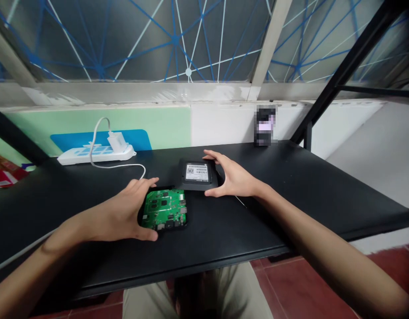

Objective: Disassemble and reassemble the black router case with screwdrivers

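A green circuit board (165, 208) in a black tray-like casing lies on the black table, with metal ports along its right and near edges. My left hand (131, 210) grips the casing from the left, thumb at the near edge and fingers at the far edge. Just behind and to the right is a black square cover (198, 175) with a white printed label facing up. My right hand (229, 175) holds this cover by its right side, thumb near and fingers at the far corner. The cover's near left corner is close to the board's far edge; whether they touch is unclear.
A white power strip (98, 154) with a plugged-in white charger (117, 141) and cable stands at the back left. A red package (7, 170) lies at the far left. A pixelated dark object (265, 126) leans on the back wall. A thin wire (241, 201) shows beside my right hand.
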The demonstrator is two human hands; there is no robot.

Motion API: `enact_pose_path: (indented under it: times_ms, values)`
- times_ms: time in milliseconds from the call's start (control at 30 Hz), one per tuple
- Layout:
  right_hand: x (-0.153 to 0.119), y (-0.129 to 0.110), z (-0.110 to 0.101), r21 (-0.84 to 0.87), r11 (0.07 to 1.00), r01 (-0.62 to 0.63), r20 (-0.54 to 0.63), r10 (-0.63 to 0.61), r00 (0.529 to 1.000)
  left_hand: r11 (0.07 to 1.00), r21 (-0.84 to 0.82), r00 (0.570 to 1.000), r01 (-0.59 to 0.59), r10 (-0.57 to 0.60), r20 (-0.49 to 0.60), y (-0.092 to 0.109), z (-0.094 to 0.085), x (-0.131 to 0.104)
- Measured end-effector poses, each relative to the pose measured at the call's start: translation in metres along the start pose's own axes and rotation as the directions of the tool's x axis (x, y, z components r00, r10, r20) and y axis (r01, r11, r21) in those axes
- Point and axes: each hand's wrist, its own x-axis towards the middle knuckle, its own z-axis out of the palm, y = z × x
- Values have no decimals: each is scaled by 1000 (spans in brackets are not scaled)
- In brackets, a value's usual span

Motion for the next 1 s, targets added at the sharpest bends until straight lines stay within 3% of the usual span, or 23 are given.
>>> enact_pose_path:
  times_ms: [167,367,467,600,700,833,1000]
  values:
    - [-1,-8,1,-19,1000,20,35,-20,999,997,21,997,78,-77,-31,-24,-12,-26]
    - [-3,-17,1,-49,998,34,59,-31,998,996,40,996,77,-75,-48,-29,-25,-36]
    - [-3,-16,2,-59,997,48,65,-44,997,996,31,994,81,-78,-82,-15,-28,-19]
    - [-2,-14,2,-68,996,64,51,-60,997,992,75,978,-104,115,-173,24,-27,25]
    - [-2,-13,2,-73,994,81,39,-78,996,974,71,964,-215,224,-146,47,-24,57]
    - [-3,-13,1,-60,994,86,44,-83,996,959,-1,953,-283,281,-115,56,-20,82]
    - [-4,-17,1,-49,995,88,49,-85,995,954,-27,951,-298,294,-95,54,-16,87]
